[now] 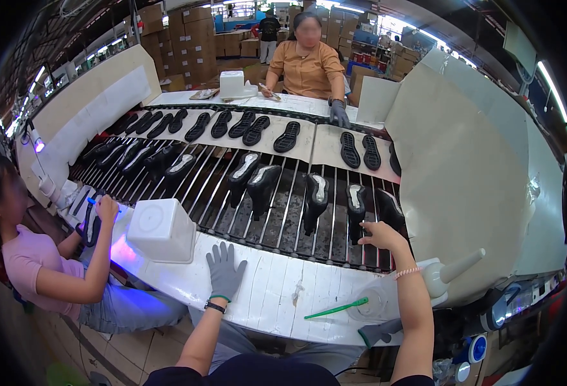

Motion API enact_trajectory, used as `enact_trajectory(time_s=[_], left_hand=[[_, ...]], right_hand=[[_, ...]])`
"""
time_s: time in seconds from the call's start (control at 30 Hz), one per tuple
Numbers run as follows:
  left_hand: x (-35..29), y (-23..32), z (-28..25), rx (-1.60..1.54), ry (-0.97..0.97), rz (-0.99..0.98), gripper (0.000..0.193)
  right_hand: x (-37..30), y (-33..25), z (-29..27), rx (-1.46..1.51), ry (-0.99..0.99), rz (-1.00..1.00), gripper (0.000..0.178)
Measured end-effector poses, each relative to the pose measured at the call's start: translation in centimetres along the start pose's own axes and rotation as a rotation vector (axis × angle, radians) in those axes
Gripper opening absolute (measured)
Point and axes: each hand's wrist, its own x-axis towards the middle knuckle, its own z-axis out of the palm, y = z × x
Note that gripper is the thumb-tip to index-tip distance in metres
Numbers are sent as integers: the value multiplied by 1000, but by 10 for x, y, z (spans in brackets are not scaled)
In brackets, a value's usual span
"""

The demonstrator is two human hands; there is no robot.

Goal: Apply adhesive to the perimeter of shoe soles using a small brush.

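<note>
My left hand (225,273), in a grey knit glove, lies flat with fingers spread on the white worktable (264,280). My bare right hand (384,235) reaches over the metal rods with its fingers apart, holding nothing. Closest to its fingertips is a black shoe upper (356,207) with a whitish bottom turned up; I cannot tell whether they touch. More uppers, such as one black shoe upper (316,198), stand along the rods. A green brush (336,309) rests on the table, its head at a clear shallow dish (368,305).
Black soles (287,137) line a pale strip beyond the rods. A white tub (161,230), a white nozzle bottle (447,273) and a loose grey glove (380,333) flank me. A co-worker (94,257) at left holds a sole; another person (306,67) sits opposite.
</note>
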Motion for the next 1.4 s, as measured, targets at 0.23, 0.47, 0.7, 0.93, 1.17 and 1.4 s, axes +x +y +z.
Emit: enact_trajectory(time_s=[0.23, 0.47, 0.7, 0.93, 1.17, 1.4], left_hand=[[0, 3, -2, -1, -2, 3, 72], [-1, 2, 2, 11, 11, 7, 72], [0, 5, 3, 5, 6, 10, 72], [-1, 5, 6, 23, -11, 9, 72], [-2, 9, 3, 30, -49, -7, 72], [-1, 12, 4, 20, -53, -3, 71]], right_hand=[[-2, 1, -1, -6, -7, 9, 66], [-2, -2, -3, 19, -29, 31, 65], [-6, -2, -6, 24, -33, 40, 66], [-4, 4, -1, 24, -32, 37, 66], [0, 11, 4, 17, -27, 14, 66], [-3, 11, 2, 14, -12, 28, 65]])
